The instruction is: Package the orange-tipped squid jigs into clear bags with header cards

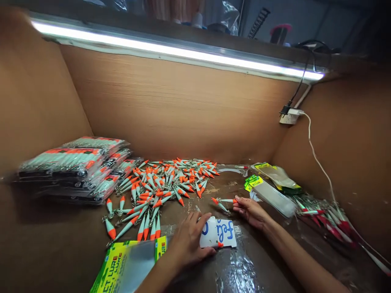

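Observation:
My left hand (189,240) is closed on the left end of a white card (224,234) with blue handwriting, thumb below and fingers above. A small orange tip shows at the card's lower edge. To the right, my right hand (250,212) pinches a fishing lure (227,200) by its orange end. Another orange-and-white lure (222,206) lies against or hangs by it; I cannot tell which. Beyond my left hand spreads a heap of similar lures (171,179). Clear packets with yellow-green headers (122,264) lie beside my left forearm.
Bagged lures (70,167) are stacked at the left. On the right lie more packets (271,195) and a pile of red-and-white lures (330,221). A white cable (314,146) drops from a socket (288,118). Wooden walls enclose the table under a tube light (171,51).

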`<state>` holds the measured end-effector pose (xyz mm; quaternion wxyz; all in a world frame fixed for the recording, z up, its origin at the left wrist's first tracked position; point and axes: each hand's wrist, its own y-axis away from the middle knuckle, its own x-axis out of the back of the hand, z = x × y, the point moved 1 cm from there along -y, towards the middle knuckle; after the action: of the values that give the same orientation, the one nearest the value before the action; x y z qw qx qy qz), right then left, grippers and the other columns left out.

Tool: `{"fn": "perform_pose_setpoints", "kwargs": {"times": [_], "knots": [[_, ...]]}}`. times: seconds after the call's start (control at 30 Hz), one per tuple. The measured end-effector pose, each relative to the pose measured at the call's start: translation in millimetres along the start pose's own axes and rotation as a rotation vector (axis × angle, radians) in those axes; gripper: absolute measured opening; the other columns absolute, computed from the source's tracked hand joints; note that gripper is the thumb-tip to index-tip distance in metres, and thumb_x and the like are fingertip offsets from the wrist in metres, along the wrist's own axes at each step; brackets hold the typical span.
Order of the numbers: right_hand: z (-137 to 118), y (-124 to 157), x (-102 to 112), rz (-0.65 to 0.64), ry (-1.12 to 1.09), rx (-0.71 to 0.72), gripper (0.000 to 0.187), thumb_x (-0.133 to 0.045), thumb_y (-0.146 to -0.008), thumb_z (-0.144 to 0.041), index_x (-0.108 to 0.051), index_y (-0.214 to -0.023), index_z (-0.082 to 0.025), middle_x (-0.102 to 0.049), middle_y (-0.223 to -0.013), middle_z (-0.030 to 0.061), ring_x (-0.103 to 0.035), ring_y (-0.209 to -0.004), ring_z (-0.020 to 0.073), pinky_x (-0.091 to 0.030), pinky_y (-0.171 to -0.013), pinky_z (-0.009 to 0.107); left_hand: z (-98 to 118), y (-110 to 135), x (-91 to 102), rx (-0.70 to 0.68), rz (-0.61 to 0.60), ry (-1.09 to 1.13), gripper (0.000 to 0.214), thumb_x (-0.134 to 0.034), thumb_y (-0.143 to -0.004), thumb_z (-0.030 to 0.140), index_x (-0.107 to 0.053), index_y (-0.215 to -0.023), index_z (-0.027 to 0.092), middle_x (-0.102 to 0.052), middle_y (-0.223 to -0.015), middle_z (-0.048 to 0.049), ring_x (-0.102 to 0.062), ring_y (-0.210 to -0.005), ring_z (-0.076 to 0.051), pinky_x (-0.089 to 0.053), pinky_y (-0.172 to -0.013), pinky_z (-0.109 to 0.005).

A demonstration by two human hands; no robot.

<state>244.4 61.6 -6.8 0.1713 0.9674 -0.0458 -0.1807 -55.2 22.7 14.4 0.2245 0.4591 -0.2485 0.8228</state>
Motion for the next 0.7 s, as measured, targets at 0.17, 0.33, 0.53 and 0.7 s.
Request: {"fn": "perform_pose_setpoints", "kwargs": {"times": [0.17,0.33,0.53,0.7], "knots": [[11.2,6.2,-0.2,-0.062,-0.11,-0.057,0.019,-0.075,-0.085,-0.027,-0.064,-0.091,-0.013,-0.074,-0.079,0.0059,-0.073,-0.064,0.0107,-0.057,-0.051,0.01,-2.8,-4.1,-1.6,-0.05,0.028,0.074,0.09,-0.075,-0.069,0.062,-0.039,-0.144,0.029,-0.055,-0.128,-0.0102,-0.051,-0.119,-0.032,-0.042,-0.103,-0.05],[7.8,14.6,0.1,-0.145,-0.17,-0.091,0.024,-0.079,-0.081,-0.027,-0.064,-0.094,-0.014,-0.075,-0.082,0.0048,-0.074,-0.069,0.0113,-0.058,-0.056,0.011,-6.3,-6.1,6.9,-0.018,0.029,0.121,0.093,-0.075,-0.067,0.064,-0.039,-0.145,0.028,-0.054,-0.134,-0.0111,-0.049,-0.125,-0.032,-0.04,-0.106,-0.05],[-26.5,32.1,15.3,-0.278,0.147,-0.038,0.034,-0.084,-0.075,-0.029,-0.071,-0.101,-0.013,-0.075,-0.09,0.0067,-0.072,-0.077,0.0117,-0.049,-0.054,0.012,-13.7,-2.3,12.4,0.009,-0.095,0.068,0.095,-0.085,-0.057,0.056,-0.047,-0.14,0.032,-0.053,-0.135,-0.0093,-0.052,-0.121,-0.034,-0.042,-0.104,-0.049],[-36.9,44.8,14.6,-0.253,0.411,0.091,0.042,-0.085,-0.071,-0.036,-0.073,-0.105,-0.015,-0.076,-0.09,0.0072,-0.068,-0.077,0.0151,-0.046,-0.063,0.021,-4.7,-9.8,20.2,0.031,-0.041,0.148,0.086,-0.082,-0.063,0.053,-0.047,-0.138,0.027,-0.058,-0.125,-0.0091,-0.057,-0.112,-0.03,-0.047,-0.096,-0.044]]}}
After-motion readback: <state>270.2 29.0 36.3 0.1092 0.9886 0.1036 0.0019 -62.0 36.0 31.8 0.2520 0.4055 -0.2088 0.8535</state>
